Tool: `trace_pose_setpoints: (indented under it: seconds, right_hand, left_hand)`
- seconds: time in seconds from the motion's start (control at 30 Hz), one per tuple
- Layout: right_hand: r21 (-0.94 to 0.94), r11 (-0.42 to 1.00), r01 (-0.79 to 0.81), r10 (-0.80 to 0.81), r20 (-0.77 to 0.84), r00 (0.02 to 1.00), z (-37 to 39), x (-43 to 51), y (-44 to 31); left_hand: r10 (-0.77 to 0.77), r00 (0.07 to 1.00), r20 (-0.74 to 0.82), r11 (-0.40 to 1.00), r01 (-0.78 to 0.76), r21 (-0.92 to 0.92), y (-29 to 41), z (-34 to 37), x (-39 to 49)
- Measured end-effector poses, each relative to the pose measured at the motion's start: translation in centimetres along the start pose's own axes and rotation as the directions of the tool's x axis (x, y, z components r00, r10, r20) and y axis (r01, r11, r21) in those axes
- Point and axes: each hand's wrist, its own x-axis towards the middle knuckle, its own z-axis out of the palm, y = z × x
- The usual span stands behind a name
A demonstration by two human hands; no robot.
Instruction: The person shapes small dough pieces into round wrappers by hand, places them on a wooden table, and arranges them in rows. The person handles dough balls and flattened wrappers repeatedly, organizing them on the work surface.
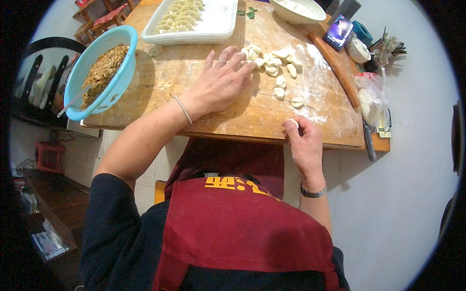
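Observation:
My left hand [226, 82] reaches over the floured wooden board [171, 80], its fingers spread and the tips at the left edge of a cluster of dough pieces [272, 61]. Whether those fingertips press on a piece is hard to see. Near the board's front edge, my right hand [304, 136] pinches a small dough piece [293, 123] between thumb and fingers. Between the cluster and that hand lie a few separate dough pieces [279, 87]. White flour [315, 118] is scattered around them.
A blue basin [133, 40] of filling stands at the left. Behind is a white tray [222, 32] with rows of dumplings [182, 16]. A rolling pin [336, 71] lies at the right, near a lit phone [338, 32], a flour bowl [298, 11] and a knife handle [369, 145].

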Motion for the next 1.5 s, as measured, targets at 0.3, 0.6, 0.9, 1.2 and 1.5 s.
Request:
trace_pose_setpoints:
  seconds: [0.3,0.6,0.9,1.2,1.5]
  right_hand:
    - [0.039,0.999,-0.028,0.029,-0.01,1.0,0.1,0.0,-0.1]
    - [0.187,0.981,-0.053,0.043,0.056,0.997,-0.7,0.7,0.1]
    - [0.286,0.958,-0.036,0.019,0.061,0.998,-0.6,0.5,0.7]
    - [0.314,0.947,-0.062,0.045,0.062,0.997,-0.6,0.4,0.2]
    - [0.351,0.928,-0.126,0.094,0.106,0.99,-0.8,0.3,-0.2]
  left_hand:
    - [-0.139,0.979,0.15,0.99,0.141,0.0,0.4,0.4,-0.3]
    - [-0.495,0.867,-0.063,0.443,0.189,-0.877,-3.5,-0.6,0.0]
    - [-0.172,0.977,0.128,0.923,0.205,-0.325,-0.6,-4.4,-5.2]
    - [-0.33,0.827,0.454,0.736,0.527,-0.425,0.4,-6.7,-3.6]
    - [-0.466,0.883,0.057,0.772,0.438,-0.46,-1.0,-6.2,-3.2]
